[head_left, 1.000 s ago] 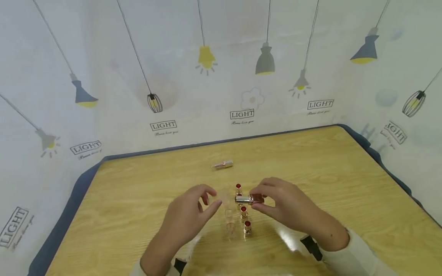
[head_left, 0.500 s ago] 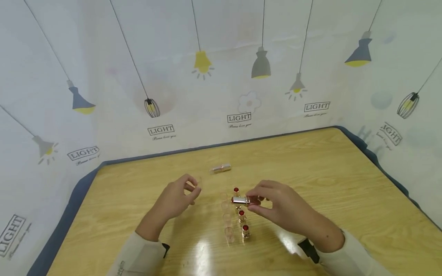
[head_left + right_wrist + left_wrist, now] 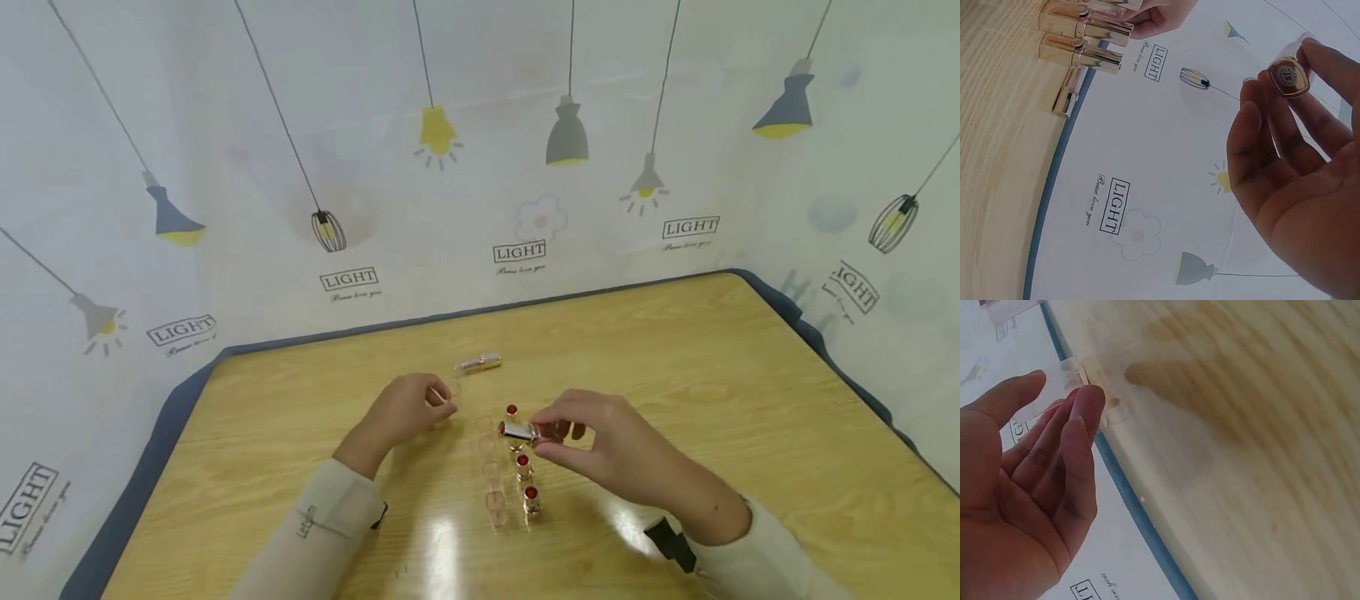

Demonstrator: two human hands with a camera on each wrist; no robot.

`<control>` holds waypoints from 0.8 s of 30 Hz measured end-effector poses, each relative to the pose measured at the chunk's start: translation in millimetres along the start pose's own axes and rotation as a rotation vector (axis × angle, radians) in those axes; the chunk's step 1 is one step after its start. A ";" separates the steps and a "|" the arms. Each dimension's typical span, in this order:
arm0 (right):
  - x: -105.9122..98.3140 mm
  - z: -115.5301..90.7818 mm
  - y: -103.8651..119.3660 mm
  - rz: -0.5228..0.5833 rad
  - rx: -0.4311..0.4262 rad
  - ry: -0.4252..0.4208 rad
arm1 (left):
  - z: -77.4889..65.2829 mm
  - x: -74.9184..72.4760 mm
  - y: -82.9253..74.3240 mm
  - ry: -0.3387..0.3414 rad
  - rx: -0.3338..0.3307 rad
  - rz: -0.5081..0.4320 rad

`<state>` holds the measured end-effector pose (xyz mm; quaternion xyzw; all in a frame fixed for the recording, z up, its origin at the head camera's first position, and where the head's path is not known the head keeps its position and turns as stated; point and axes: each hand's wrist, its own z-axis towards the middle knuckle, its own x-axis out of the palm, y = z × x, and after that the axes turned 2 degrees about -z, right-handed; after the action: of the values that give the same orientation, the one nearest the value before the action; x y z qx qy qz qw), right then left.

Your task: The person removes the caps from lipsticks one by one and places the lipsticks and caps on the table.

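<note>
In the head view my right hand (image 3: 600, 437) pinches a lipstick (image 3: 517, 431) by its dark pink base, the silver tube pointing left above the row. The right wrist view shows the round label on the base of that lipstick (image 3: 1287, 77). My left hand (image 3: 405, 410) pinches a clear cap (image 3: 1067, 374) between thumb and fingers, left of the row. Beneath the right hand several lipsticks (image 3: 523, 467) with red tops stand upright in a line. Beside them on the left runs a line of clear caps (image 3: 496, 505).
A silver lipstick with a clear end (image 3: 480, 363) lies on its side farther back on the wooden table (image 3: 675, 350). A white wall cloth (image 3: 450, 50) printed with lamps rises behind the table, with a dark blue border (image 3: 337, 332) along the edge.
My left hand has moved left, away from the caps, then a little back to the right and farther from me; a clear cap now shows in its fingers. The right hand has barely moved.
</note>
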<state>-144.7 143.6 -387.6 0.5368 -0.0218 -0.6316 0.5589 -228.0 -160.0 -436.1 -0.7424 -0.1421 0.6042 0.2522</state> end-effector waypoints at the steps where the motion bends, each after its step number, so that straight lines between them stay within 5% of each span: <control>1: -1.0 -0.2 0.7 0.021 0.011 0.002 | 2.0 1.8 -1.0 0.001 -0.002 0.007; 7: -3.8 -0.4 6.4 0.126 0.063 0.018 | 9.3 8.3 -6.3 0.023 0.023 -0.003; 24: -6.1 -0.5 6.7 0.128 0.138 -0.077 | 20.9 20.7 -21.0 0.073 0.087 0.029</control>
<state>-141.0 145.8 -379.6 0.5469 -0.1212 -0.6118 0.5585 -241.5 -127.6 -444.8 -0.7541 -0.0957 0.5861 0.2803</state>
